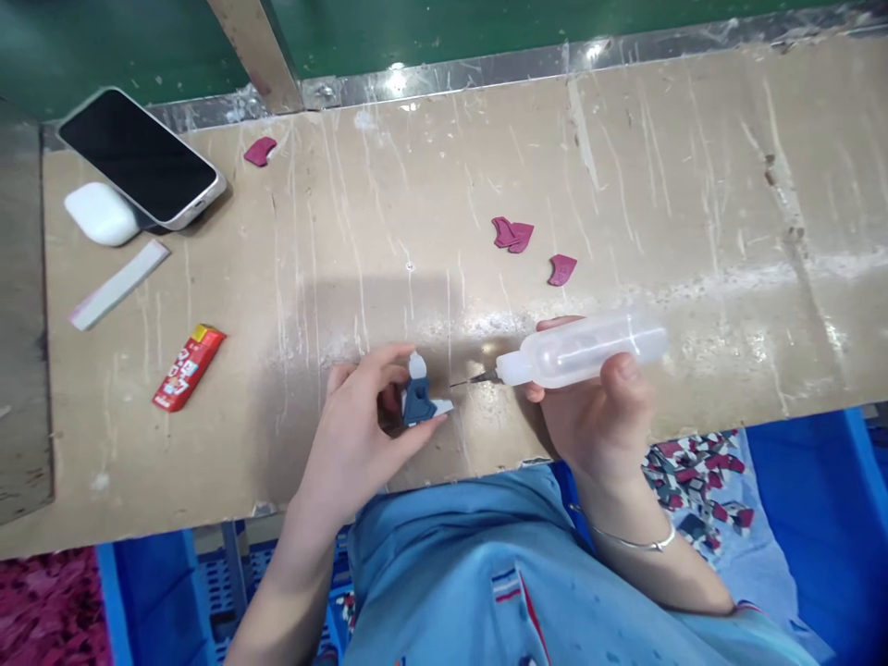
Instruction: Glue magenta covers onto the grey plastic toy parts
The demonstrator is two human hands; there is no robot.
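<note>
Between the thumb and fingers of my left hand (364, 425) is a small dark blue and white molded piece (419, 400), held just above the bench. Part of it is hidden by the fingers. My right hand (600, 412) grips a clear plastic squeeze bottle (593, 347), tilted nearly flat. Its thin metal needle tip (475, 379) points left at the blue and white piece, with a small gap between them. Two overlapping maroon pieces (513, 234) and a single maroon piece (561, 269) lie on the bench beyond my hands.
The tan workbench (659, 185) is streaked with dried marks. At the left are a phone (142, 157), a white case (103, 214), a pale strip (119, 284), a red packet (190, 367) and another maroon piece (260, 151). Blue bins (811, 490) with small parts stand below the edge.
</note>
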